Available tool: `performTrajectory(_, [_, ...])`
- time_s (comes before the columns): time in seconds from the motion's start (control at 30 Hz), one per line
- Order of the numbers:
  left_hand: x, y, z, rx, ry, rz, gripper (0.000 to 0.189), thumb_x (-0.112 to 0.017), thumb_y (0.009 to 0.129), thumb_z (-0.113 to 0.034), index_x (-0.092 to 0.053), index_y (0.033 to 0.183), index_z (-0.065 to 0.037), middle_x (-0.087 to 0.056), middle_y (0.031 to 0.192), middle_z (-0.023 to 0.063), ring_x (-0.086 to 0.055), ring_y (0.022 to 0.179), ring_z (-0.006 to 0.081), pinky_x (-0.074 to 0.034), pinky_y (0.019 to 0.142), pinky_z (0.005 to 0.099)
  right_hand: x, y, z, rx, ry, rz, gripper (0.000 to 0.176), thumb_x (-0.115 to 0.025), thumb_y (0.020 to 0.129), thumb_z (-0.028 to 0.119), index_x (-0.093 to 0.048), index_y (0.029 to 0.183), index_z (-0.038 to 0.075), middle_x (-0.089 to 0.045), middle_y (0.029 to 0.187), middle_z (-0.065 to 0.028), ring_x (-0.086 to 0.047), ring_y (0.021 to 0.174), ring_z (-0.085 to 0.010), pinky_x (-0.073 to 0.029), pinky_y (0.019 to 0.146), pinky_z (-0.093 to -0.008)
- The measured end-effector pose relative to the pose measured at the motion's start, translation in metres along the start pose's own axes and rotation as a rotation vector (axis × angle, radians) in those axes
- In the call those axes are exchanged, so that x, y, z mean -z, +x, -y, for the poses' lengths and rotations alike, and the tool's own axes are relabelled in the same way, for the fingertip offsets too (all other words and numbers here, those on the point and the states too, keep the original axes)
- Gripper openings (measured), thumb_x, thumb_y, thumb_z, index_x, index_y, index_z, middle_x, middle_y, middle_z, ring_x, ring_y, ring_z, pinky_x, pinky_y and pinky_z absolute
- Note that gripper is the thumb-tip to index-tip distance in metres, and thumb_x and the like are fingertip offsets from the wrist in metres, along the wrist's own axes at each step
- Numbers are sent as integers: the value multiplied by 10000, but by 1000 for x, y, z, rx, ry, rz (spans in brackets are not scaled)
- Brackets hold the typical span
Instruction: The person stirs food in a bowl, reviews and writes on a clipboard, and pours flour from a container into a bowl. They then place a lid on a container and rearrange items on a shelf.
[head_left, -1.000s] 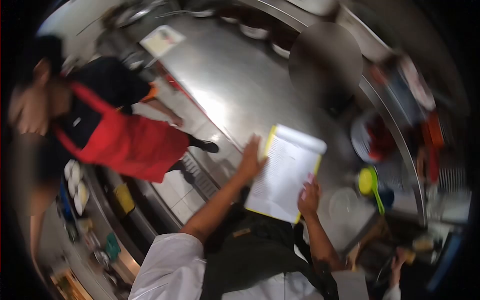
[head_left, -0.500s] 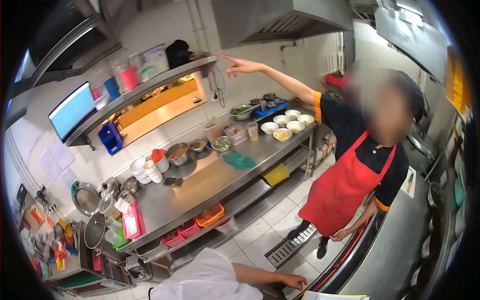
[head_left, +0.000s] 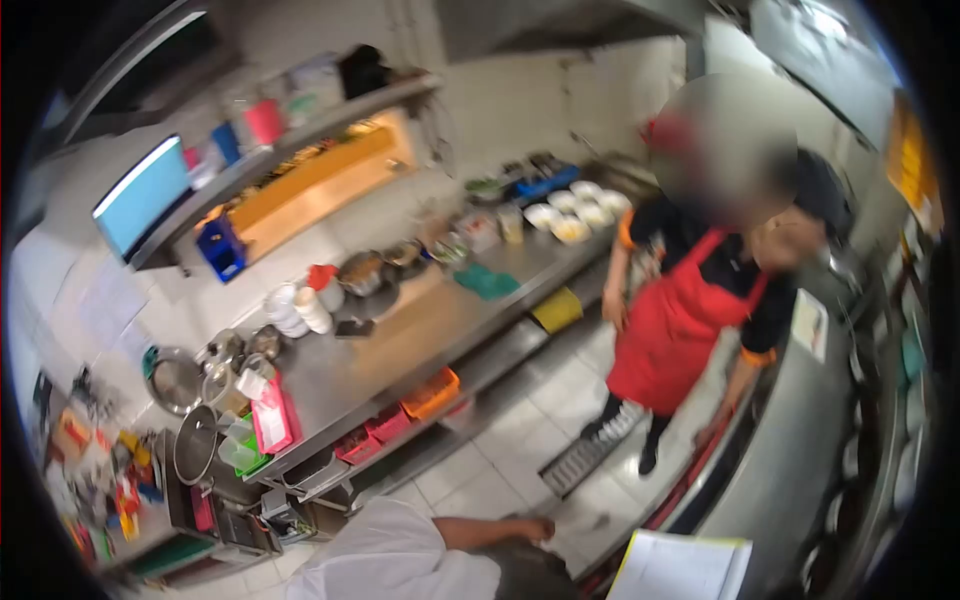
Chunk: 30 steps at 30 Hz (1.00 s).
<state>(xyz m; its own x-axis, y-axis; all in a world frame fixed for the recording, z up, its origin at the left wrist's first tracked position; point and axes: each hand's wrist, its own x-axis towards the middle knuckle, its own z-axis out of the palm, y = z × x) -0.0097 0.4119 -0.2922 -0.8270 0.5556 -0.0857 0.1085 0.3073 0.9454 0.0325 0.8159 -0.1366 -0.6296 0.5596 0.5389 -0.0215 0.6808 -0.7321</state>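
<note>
A person in a red apron (head_left: 682,340) stands near a steel counter (head_left: 405,355) bearing bowls (head_left: 571,228) and pots (head_left: 360,272).

The left hand (head_left: 530,527) sits low, its bare forearm reaching rightward from a white sleeve, fingers too blurred to read.

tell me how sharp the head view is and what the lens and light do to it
Head view: motion blur softens everything, so the white sheet on the yellow clipboard reads blank and the left hand shows no clear fingers; the fisheye bends the long steel counter and blackens the corners; the orange-lit serving hatch glows warm.
</note>
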Motion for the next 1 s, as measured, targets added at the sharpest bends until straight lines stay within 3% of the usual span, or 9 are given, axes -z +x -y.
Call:
performTrajectory(0.07, [16, -3, 20, -433, 425, 235, 203, -642, 743, -192, -653, 846, -17, -650, 923, 171, -602, 856, 309, -472, 735, 457, 19, -13, -19, -64, -160, -30, 452, -478, 999, 364, -480, 1223, -29, -413, 1390, -277, -344, 1343, -434, -274, 1108, -533])
performTrajectory(0.1, [21, -4, 4, 320, 306, 343, 271, -651, 757, -225, -661, 907, 1, -646, 1039, 183, -589, 966, 355, -468, 816, 473, 27, -18, -25, -95, -197, -51, 451, -481, 999, 361, -479, 1225, -29, -411, 1391, -278, -341, 1347, -434, -272, 1110, -532])
performTrajectory(0.2, [33, -34, 63, 428, 380, 427, 406, -646, 780, -289, -688, 1095, -36, -581, 1257, 232, -529, 1192, 366, -433, 977, 462, 39, -10, 12, -200, -399, -47, 405, -560, 881, 60, -462, 1267, -13, -430, 1365, -271, -356, 1328, -435, -266, 1113, -495])
performTrajectory(0.23, [70, -34, -23, 663, 346, 536, 383, -632, 798, -282, -692, 1095, -48, -601, 1247, 202, -555, 1166, 354, -448, 977, 454, 42, -6, 22, -173, -465, -47, 447, -569, 851, 11, -453, 1282, -8, -451, 1338, -260, -375, 1312, -426, -274, 1110, -482])
performTrajectory(0.3, [87, -78, 15, -1, 741, 456, 339, -612, 819, -278, -687, 1034, -26, -666, 1118, 152, -629, 1018, 336, -506, 875, 410, 45, 10, 63, -198, -437, 12, 430, -523, 849, -36, -465, 1274, -2, -414, 1398, -259, -338, 1351, -414, -261, 1122, -473])
performTrajectory(0.37, [96, -102, -6, 743, 165, 17, 375, -641, 808, -307, -666, 1039, -13, -674, 1074, 185, -638, 999, 343, -506, 880, 404, 42, 24, 97, -74, -305, 91, 382, -476, 888, -24, -471, 1269, -6, -415, 1420, -256, -365, 1346, -404, -272, 1115, -462])
performTrajectory(0.5, [109, -137, 22, 928, 248, 40, 443, -707, 781, -320, -663, 1110, -27, -669, 1100, 225, -631, 1064, 343, -491, 931, 389, 29, 46, 169, -59, -48, 407, 275, -461, 989, 133, -546, 1206, -12, -611, 1228, -205, -572, 1170, -347, -424, 992, -413])
performTrajectory(0.67, [117, -132, 34, 914, 160, -56, 409, -684, 790, -303, -668, 1098, -34, -672, 1102, 212, -628, 1068, 340, -494, 920, 391, -7, 43, 244, -66, 238, 757, 359, -509, 990, 324, -642, 1055, -3, -653, 938, -151, -636, 861, -276, -487, 773, -362])
performTrajectory(1.0, [99, -83, 31, 591, 67, -142, 296, -640, 865, -212, -638, 1093, -24, -689, 956, 144, -657, 886, 229, -521, 800, 350, -50, -4, 236, -120, 36, 1241, 259, -596, 907, 183, -575, 1113, 26, -619, 967, -239, -580, 931, -451, -484, 809, -447])
